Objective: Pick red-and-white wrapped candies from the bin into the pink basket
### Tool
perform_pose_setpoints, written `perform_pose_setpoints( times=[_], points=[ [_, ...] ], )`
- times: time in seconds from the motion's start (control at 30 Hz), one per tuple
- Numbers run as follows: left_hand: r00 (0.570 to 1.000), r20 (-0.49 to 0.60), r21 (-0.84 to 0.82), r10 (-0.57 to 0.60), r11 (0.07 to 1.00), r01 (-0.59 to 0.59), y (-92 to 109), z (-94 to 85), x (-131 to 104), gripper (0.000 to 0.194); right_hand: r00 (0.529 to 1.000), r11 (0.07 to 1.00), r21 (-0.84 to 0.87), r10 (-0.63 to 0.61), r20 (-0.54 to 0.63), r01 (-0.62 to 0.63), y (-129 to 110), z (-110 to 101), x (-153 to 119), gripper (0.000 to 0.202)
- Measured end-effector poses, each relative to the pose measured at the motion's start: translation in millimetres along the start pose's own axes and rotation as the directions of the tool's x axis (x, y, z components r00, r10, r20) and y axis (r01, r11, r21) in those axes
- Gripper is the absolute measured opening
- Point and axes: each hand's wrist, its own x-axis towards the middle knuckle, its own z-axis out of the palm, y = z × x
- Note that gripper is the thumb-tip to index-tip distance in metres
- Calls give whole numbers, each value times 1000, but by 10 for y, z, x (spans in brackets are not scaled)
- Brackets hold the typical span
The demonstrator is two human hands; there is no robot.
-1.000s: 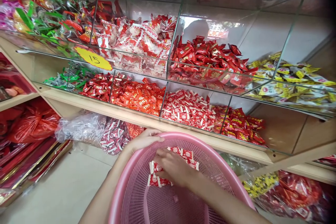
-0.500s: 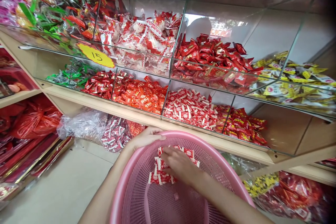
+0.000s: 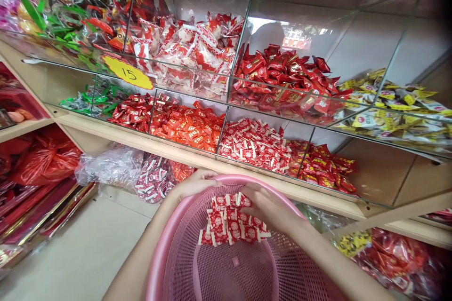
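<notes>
gripping the far rim of the pink basket point(image 3: 169, 254) with my left hand point(image 3: 192, 187), my right hand point(image 3: 264, 204) lies loose beside red-and-white candies point(image 3: 231, 223) heaped inside against that rim, where tilting could spill them.
</notes>
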Motion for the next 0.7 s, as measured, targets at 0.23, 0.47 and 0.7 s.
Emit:
perform_pose_setpoints(
  times=[0.23,0.47,0.7],
  points=[
    [1000,-12,-31,-17,999,17,3,10,-2,28,998,990,-133,-30,58,37,-60,185,-29,21],
    [1000,-14,-27,-8,1000,8,-24,1,3,25,1000,994,-108,-22,8,23,-65,241,-26,14],
    [1000,0,-24,5,1000,-5,-11,7,3,24,975,946,320,115,-188,-50,-34,188,-39,10]
  ],
)
